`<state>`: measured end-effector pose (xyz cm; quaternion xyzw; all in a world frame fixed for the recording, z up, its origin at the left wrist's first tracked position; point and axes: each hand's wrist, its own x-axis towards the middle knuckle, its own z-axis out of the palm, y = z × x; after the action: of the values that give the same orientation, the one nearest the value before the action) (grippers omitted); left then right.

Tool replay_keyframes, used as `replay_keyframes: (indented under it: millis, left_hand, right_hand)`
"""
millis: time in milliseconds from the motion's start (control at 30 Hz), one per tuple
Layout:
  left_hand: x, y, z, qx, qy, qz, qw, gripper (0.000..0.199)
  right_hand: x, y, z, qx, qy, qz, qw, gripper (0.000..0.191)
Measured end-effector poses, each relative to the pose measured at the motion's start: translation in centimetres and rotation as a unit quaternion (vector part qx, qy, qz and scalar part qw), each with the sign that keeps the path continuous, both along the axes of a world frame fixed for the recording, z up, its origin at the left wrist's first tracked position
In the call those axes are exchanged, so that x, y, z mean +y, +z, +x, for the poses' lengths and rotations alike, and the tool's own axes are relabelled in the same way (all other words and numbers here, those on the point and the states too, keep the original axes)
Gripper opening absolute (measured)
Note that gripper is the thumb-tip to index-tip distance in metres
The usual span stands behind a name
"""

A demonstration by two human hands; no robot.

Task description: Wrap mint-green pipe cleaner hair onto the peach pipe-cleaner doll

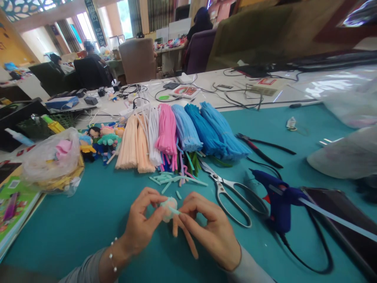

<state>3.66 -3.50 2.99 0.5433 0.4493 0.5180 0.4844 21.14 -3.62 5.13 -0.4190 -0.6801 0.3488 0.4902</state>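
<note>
My left hand (143, 220) pinches a small fuzzy pipe-cleaner figure (168, 208), its round part peach and mint, between thumb and fingertips. Two peach pipe-cleaner strands (190, 241) hang below it. My right hand (213, 228) is closed, thumb and forefinger gripping the end of a short mint pipe-cleaner piece (174, 211) that lies against the round part. Just beyond my fingers, several cut mint pieces (161, 179) are scattered on the teal mat (97, 224). Large scissors (232, 192) lie partly spread to the right of my right hand.
Pipe-cleaner bundles in peach (135, 145), pink (167, 129) and blue (224, 133) line the mat's back. To the right are pliers (265, 149), a blue glue gun (278, 200) with its cord and a dark tablet-like slab (344, 224). A plastic bag (50, 161) and small dolls (103, 139) sit left.
</note>
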Motion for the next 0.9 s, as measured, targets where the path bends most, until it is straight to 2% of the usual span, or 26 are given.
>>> replay_keyframes:
  millis: [67,200,433,600,767,900]
  left_hand:
    - [-0.11,0.20,0.19,-0.043,-0.035,-0.019,0.998,0.008]
    - [0.02,0.56,0.59,-0.105,-0.064,-0.065,0.990,0.022]
    - [0.05,0.95,0.56,-0.100,-0.067,-0.073,0.990,0.024]
    - [0.00,0.52,0.40,-0.134,-0.106,-0.086,0.982,0.026]
    - [-0.09,-0.01,0.13,-0.184,-0.195,-0.137,0.953,0.029]
    - [-0.06,0.28,0.21,-0.192,-0.228,-0.172,0.939,0.038]
  right_hand:
    - [-0.11,0.11,0.03,0.004,0.013,-0.008,1.000,0.017]
    - [-0.45,0.02,0.04,0.016,0.038,-0.046,0.998,0.017]
    - [-0.95,-0.25,-0.15,0.064,0.054,-0.112,0.990,0.012]
    - [-0.66,-0.25,0.03,0.064,0.089,-0.096,0.989,0.020]
    - [-0.36,-0.41,-0.16,0.081,0.117,-0.085,0.986,0.032]
    - [-0.31,-0.26,-0.44,0.082,0.136,-0.078,0.984,0.036]
